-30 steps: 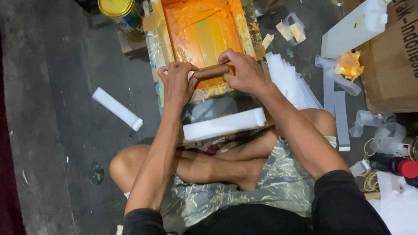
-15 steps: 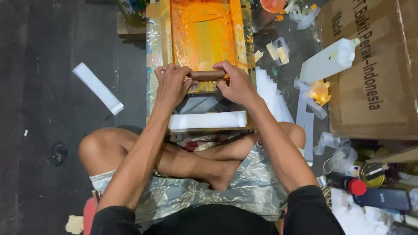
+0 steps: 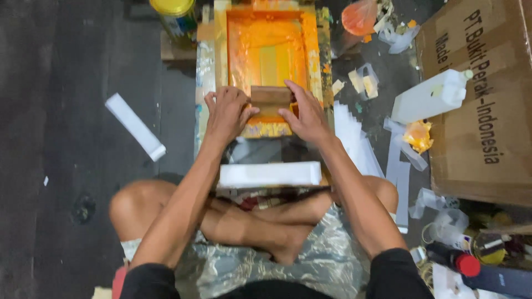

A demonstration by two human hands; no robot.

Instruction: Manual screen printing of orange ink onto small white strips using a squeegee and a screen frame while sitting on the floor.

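Hands grip one wooden squeegee (image 3: 271, 98) from both sides — left hand (image 3: 226, 113) curled closed around its left end, right hand (image 3: 306, 115) closed on the right, fingers over the top edge, so pressure spreads evenly across the blade. It stands in the near part of the orange-inked screen frame (image 3: 315, 50), on the floor before crossed legs. White strip stack (image 3: 270, 174) lies just below; cardboard box (image 3: 487, 111) sits well to the right.

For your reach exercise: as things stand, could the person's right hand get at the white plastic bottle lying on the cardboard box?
Probably yes: the right hand would first have to release the wooden squeegee; nothing blocks the way to the white plastic bottle.
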